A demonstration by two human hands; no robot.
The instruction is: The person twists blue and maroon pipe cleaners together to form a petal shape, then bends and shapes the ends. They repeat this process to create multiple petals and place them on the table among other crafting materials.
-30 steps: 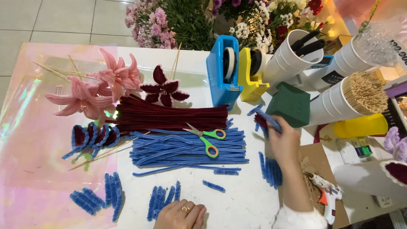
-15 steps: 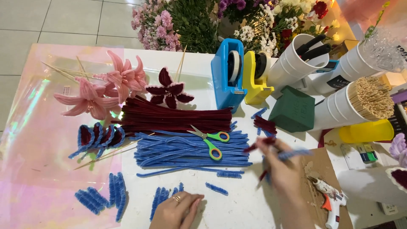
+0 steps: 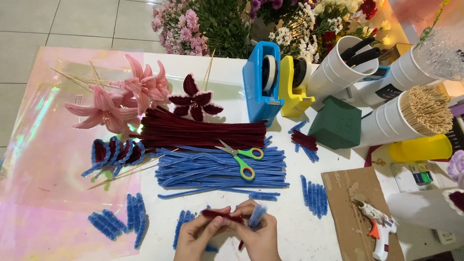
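Note:
At the bottom centre my left hand (image 3: 195,235) and my right hand (image 3: 256,237) meet over the white table (image 3: 232,79). Between them they pinch a short dark red pipe cleaner piece (image 3: 220,214) lying crosswise, and my right fingers also grip a short blue pipe cleaner piece (image 3: 257,215) that stands up. Just beyond my hands lies a pile of long blue pipe cleaners (image 3: 217,173) with green and orange scissors (image 3: 241,158) on top. A pile of dark red pipe cleaners (image 3: 193,134) sits behind it.
Pink pipe cleaner lilies (image 3: 121,99), a dark red flower (image 3: 194,100) and blue-red petals (image 3: 113,153) lie left. Cut blue pieces (image 3: 314,198) are scattered. Tape dispensers (image 3: 263,82), a green foam block (image 3: 336,122), cups of sticks (image 3: 411,113) and a glue gun (image 3: 379,227) on cardboard stand right.
My right hand came back from the small pile near the green block carrying dark red and blue pieces. Both hands now meet at the bottom centre, holding them together.

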